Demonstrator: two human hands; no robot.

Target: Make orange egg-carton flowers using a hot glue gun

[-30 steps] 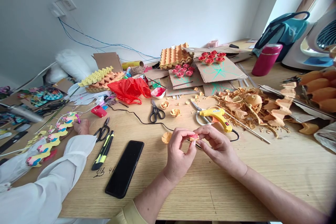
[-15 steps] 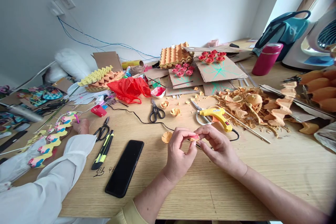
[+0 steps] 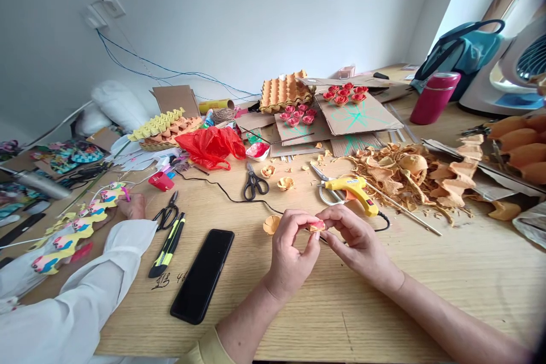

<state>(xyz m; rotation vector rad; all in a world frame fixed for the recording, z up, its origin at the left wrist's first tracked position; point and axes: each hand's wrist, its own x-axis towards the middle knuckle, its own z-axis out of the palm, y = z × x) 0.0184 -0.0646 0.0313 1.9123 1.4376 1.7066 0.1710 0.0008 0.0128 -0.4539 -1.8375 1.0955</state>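
Both of my hands meet over the middle of the wooden table (image 3: 426, 290). My left hand (image 3: 290, 253) and my right hand (image 3: 354, 236) pinch a small pink and tan paper flower piece (image 3: 316, 226) between their fingertips. An unpainted paper flower (image 3: 271, 224) lies just left of my left hand. A yellow glue gun (image 3: 352, 189) lies just beyond my right hand, its black cord trailing left across the table.
A black phone (image 3: 202, 273), a yellow-black utility knife (image 3: 167, 244) and two black scissors (image 3: 255, 183) lie to the left. Another person's white sleeve (image 3: 77, 307) and hand (image 3: 133, 205) rest at left by coloured paper shapes. Egg-carton scraps (image 3: 401, 173), red flowers on cardboard (image 3: 341, 94) and a red bottle (image 3: 433, 98) stand beyond.
My hands stay almost still, only shifting their fingertips slightly on the flower piece. The other person's strip of coloured paper shapes has slid a little lower left.
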